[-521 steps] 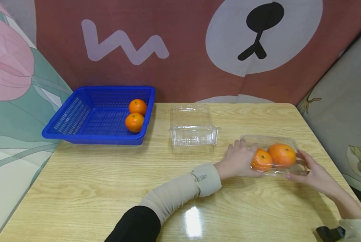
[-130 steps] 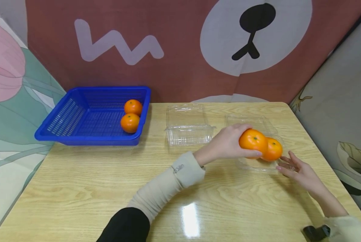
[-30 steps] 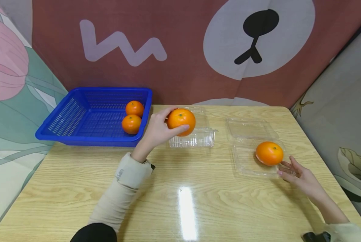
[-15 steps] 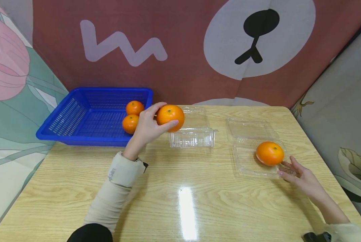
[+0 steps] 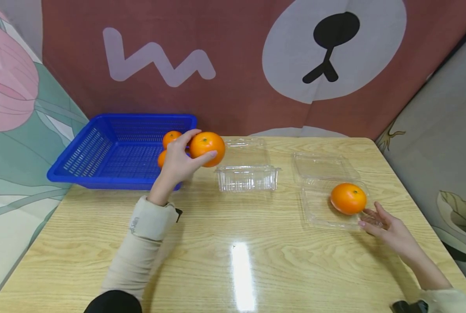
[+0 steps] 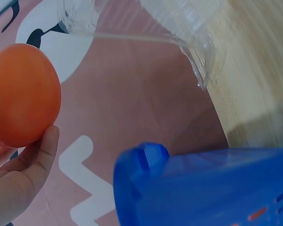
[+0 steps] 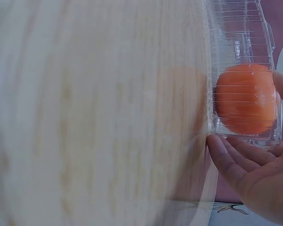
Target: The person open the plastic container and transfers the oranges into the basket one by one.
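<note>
My left hand (image 5: 175, 161) grips an orange (image 5: 207, 148) between thumb and fingers, raised beside the right rim of the blue basket (image 5: 115, 184). In the left wrist view the fingertips press the underside of this orange (image 6: 23, 96). My right hand (image 5: 394, 234) touches the right end of an open clear plastic box (image 5: 315, 211), its fingers fairly straight. One orange (image 5: 348, 198) sits at the right in that box. In the right wrist view, fingertips meet the lower corner of the box and another finger reaches over its top edge.
Two oranges (image 5: 172, 138) lie in the basket's right side, partly hidden by my left hand. A second clear box (image 5: 248, 179), lid raised, stands at mid-table behind the held orange. A printed cloth (image 5: 233, 100) hangs along the table's back edge.
My left hand has carried the orange leftward from over the middle box toward the basket. Earlier it lifted this orange out of the right box. The right hand has stayed put over the last second.
</note>
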Motion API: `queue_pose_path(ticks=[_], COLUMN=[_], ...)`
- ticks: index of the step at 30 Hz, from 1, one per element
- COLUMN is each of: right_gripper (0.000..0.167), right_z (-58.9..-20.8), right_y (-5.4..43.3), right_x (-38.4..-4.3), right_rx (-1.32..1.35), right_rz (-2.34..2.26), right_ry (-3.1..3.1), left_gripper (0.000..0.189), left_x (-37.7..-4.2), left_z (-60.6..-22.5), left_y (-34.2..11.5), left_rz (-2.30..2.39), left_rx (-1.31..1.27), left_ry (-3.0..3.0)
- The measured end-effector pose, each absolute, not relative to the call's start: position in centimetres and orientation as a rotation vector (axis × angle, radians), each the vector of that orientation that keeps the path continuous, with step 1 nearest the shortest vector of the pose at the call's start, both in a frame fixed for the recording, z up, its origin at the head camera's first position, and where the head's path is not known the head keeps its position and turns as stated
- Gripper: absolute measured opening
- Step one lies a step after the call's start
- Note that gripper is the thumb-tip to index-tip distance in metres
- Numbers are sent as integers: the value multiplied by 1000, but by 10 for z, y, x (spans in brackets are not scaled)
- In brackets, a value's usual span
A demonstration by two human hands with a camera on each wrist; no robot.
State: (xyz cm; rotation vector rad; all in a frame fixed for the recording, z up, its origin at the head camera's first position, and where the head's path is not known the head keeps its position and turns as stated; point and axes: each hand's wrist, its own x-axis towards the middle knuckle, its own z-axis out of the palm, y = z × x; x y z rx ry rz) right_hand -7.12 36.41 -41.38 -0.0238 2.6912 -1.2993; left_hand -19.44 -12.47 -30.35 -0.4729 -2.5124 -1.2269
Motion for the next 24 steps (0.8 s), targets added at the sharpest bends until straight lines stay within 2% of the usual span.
queue_pose_path(ticks=[24], right_gripper=[84], right_z=[-415], right_y=[365], right_x=[-72], right_rx=[-37], right_rz=[-1299], right_ry=[2706], left_gripper=[62], left_x=[-202], left_z=[-309], left_y=[-174], left_rz=[-1179], left_rx=[-311], left_ry=[-2458])
